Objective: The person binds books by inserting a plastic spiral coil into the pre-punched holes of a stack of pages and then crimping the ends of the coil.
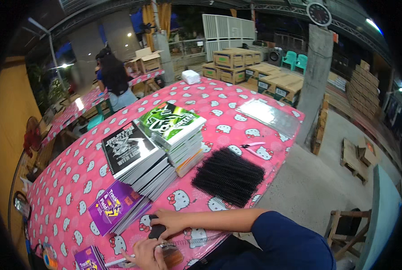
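Observation:
My right hand (170, 223) reaches in from the right over the pink tablecloth, its fingers around a dark, rounded block (157, 231) whose kind I cannot make out. At the near edge my left hand (147, 254) is bent, with thumb and fingers closing at the end of a long, thin spiral binding coil (196, 239). A brownish, shiny object (173, 257) lies beside that hand, partly covered. Left of it is a small stack of purple notebooks (89, 259), cut off by the frame's lower rim. Another purple stack (115, 208) lies just beyond my hands.
Tall stacks of black-covered notebooks (128, 150) and green-covered notebooks (170, 122) stand mid-table. Right of them lie a heap of black spiral coils (228, 177), pink-handled pliers (254, 149) and clear plastic sheets (269, 118). A person (115, 78) stands at another table; cartons (273, 83) are stacked behind.

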Demonstrator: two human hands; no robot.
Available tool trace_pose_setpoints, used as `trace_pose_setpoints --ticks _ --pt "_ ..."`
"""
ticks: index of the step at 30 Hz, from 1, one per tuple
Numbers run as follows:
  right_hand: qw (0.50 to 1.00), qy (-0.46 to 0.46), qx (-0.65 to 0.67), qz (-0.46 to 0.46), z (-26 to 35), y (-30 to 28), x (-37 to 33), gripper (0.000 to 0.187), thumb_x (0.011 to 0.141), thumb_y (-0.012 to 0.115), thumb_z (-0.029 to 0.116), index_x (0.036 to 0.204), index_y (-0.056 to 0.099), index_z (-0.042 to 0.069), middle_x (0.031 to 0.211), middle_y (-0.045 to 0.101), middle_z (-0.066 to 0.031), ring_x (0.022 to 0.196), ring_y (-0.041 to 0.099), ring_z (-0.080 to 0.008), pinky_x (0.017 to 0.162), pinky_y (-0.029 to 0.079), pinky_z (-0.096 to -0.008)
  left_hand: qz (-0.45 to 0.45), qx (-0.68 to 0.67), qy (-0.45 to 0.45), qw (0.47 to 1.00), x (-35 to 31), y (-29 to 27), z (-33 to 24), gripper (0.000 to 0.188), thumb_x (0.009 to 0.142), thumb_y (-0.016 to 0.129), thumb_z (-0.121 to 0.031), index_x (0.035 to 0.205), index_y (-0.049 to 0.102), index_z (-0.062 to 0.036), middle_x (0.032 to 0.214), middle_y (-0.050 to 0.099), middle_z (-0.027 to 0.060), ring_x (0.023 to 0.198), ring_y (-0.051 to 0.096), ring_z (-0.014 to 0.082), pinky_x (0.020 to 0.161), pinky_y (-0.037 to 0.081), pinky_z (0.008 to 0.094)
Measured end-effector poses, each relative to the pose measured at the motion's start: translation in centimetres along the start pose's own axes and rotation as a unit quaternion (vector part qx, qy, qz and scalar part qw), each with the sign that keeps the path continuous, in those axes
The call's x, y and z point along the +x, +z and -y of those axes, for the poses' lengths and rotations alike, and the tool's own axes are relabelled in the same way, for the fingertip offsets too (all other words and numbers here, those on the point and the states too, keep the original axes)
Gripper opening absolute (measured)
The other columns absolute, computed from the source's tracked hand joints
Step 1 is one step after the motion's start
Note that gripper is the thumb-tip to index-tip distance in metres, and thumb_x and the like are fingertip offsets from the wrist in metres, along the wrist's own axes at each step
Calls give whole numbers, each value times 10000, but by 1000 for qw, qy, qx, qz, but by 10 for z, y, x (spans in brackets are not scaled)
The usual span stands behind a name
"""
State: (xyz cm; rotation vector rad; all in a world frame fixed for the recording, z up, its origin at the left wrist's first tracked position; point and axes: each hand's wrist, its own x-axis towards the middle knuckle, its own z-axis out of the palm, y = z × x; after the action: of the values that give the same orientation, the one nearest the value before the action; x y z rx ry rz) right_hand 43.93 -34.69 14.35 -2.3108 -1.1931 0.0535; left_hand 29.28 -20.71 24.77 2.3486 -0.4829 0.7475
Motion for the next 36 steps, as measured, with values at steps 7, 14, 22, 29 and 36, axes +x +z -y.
trace_pose_setpoints --ticks 7,14,22,29,36 --pt "821 -78 566 -3 29 -112 -119 797 710 680 623 1215 555 19 1307 492 -149 1269 390 -288 1040 281 -415 53 9 -22 998 0 -1 7 179 852 609 -176 959 658 -41 970 639 137 982 555 340 880 418 435" --pt "965 -62 237 89 51 -47 -126 635 718 749 433 1176 551 39 1176 524 -155 1122 487 -274 957 365 -382 62 -33 -75 995 6 -4 1 195 886 578 -196 970 659 -39 944 644 137 930 574 312 836 433 389" --pt "892 105 414 -147 17 -13 -80 566 815 674 376 1263 505 76 1220 515 -141 1152 481 -257 975 368 -352 80 -42 -25 996 8 -9 -6 193 882 579 -185 943 633 -10 942 624 154 934 554 350 860 415 431" --pt "839 39 540 -48 38 -16 -48 611 833 647 439 1278 492 51 1268 486 -103 1198 431 -212 1006 337 -336 46 -17 -35 998 -1 -6 -4 167 853 607 -161 938 635 -20 934 622 151 939 552 359 868 412 441" --pt "825 74 559 -41 33 -27 -42 595 827 639 403 1292 492 63 1253 511 -86 1183 444 -183 1023 317 -330 75 7 -96 993 -6 3 21 269 723 715 -223 972 655 -140 952 625 19 946 550 239 981 230 445"
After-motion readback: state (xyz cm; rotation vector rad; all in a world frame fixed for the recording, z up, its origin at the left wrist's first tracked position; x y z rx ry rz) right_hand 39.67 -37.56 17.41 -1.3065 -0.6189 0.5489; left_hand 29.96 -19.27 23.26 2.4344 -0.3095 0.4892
